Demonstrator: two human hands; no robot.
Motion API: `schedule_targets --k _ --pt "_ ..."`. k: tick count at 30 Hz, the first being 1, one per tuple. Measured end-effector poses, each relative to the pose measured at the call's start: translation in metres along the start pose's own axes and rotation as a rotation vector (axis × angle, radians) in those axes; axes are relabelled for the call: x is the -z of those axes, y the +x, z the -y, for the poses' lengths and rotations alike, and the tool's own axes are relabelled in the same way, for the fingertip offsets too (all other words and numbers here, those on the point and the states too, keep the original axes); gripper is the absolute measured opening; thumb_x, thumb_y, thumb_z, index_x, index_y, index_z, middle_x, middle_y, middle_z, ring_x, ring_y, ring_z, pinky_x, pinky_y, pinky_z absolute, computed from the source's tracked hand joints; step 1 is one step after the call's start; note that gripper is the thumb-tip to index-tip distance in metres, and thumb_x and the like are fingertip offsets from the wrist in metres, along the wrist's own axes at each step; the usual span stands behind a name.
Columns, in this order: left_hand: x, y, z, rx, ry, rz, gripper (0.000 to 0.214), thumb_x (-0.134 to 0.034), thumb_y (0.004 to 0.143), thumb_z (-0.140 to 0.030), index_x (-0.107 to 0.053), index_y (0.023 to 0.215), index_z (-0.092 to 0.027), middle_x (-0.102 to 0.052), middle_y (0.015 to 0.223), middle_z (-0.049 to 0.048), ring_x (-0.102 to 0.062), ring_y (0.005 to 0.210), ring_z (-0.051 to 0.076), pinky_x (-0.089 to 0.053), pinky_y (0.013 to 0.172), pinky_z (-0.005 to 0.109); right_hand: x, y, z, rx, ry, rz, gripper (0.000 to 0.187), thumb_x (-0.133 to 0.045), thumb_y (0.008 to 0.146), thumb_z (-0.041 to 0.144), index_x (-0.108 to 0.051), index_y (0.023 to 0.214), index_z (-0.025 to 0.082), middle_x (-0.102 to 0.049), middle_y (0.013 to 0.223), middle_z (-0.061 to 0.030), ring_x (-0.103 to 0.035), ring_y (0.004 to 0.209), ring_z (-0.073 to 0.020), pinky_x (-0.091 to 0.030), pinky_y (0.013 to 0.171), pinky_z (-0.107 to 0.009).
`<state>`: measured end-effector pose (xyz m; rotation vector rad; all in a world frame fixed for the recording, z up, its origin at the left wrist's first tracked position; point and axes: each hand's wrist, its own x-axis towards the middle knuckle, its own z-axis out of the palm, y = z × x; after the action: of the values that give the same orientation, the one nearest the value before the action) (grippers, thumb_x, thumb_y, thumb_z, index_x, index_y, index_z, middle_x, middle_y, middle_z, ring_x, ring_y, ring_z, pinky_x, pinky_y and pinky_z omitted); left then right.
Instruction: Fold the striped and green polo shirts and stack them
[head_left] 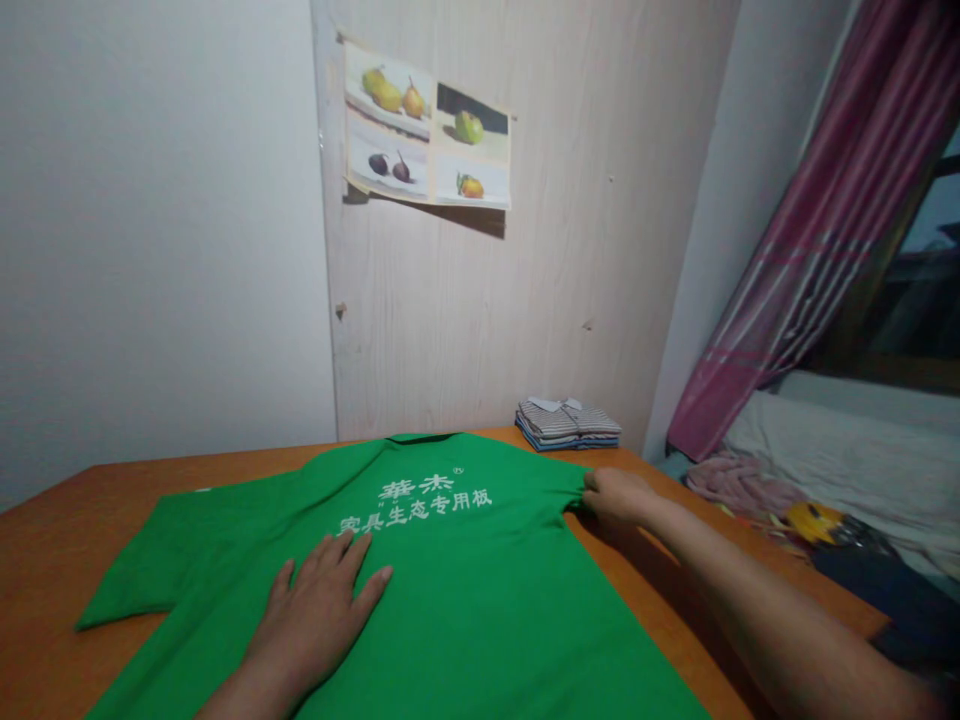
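Observation:
A green T-shirt with white printed characters lies spread over the orange-brown table, its collar towards the far edge. My left hand rests on the shirt just below the print, fingers spread apart. At the right side, my right hand is closed on the shirt's right sleeve, and the cloth bunches into creases there. The left sleeve lies out flat. The shirt's lower part runs out of view at the bottom.
A stack of folded shirts, striped on top, sits at the table's far right corner. Behind the table stands a wall with a fruit poster. Bedding and other cloths lie to the right, below a pink curtain.

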<state>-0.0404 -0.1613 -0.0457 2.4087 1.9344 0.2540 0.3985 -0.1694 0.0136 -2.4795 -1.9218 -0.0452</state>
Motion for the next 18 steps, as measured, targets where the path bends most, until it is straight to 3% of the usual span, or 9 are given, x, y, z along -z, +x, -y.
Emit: schedule_targets --k 3,7,11,15,18 --pt "0.001 -0.001 -0.001 0.008 -0.005 -0.007 0.073 -0.036 0.093 -0.061 -0.045 0.153 -0.021 -0.036 0.162 0.0118 -0.028 0.152 0.035 -0.016 0.121 0.063 0.002 0.004 0.004 -0.001 -0.024 0.074 0.023 -0.059 0.083 0.034 -0.075 0.092 0.020 -0.075 0.102 -0.0155 -0.069 0.093 -0.0303 -0.045 0.070 -0.032" --pt "0.002 -0.002 -0.002 0.006 -0.006 0.000 0.073 -0.035 0.093 -0.061 -0.045 0.153 -0.021 -0.035 0.163 0.0109 -0.027 0.152 0.035 -0.016 0.121 0.063 0.006 0.018 0.031 0.036 0.097 -0.063 0.035 -0.048 0.093 0.040 -0.073 0.110 0.021 -0.074 0.113 -0.0148 -0.068 0.104 -0.0301 -0.048 0.079 -0.034" --pt "0.002 -0.003 -0.003 0.011 0.000 0.016 0.073 -0.032 0.094 -0.062 -0.044 0.154 -0.022 -0.033 0.163 0.0103 -0.025 0.153 0.034 -0.015 0.121 0.063 0.009 0.038 0.085 0.224 0.245 -0.133 0.049 -0.044 0.098 0.047 -0.067 0.128 0.016 -0.067 0.132 -0.0162 -0.062 0.122 -0.0299 -0.045 0.099 -0.034" --pt "0.002 -0.004 -0.003 0.008 0.000 0.023 0.073 -0.031 0.095 -0.063 -0.044 0.154 -0.023 -0.031 0.164 0.0105 -0.025 0.153 0.034 -0.015 0.122 0.062 0.002 0.067 0.149 0.336 0.340 -0.131 0.063 -0.039 0.101 0.048 -0.049 0.148 0.008 -0.049 0.153 -0.0190 -0.046 0.141 -0.0301 -0.031 0.117 -0.036" --pt "0.004 -0.007 -0.005 0.012 0.001 0.022 0.073 -0.031 0.094 -0.063 -0.044 0.154 -0.023 -0.032 0.164 0.0103 -0.025 0.153 0.034 -0.015 0.122 0.062 -0.009 0.088 0.188 0.403 0.375 -0.108 0.067 -0.034 0.102 0.051 -0.036 0.156 0.011 -0.038 0.160 -0.0167 -0.031 0.150 -0.0312 -0.023 0.122 -0.041"
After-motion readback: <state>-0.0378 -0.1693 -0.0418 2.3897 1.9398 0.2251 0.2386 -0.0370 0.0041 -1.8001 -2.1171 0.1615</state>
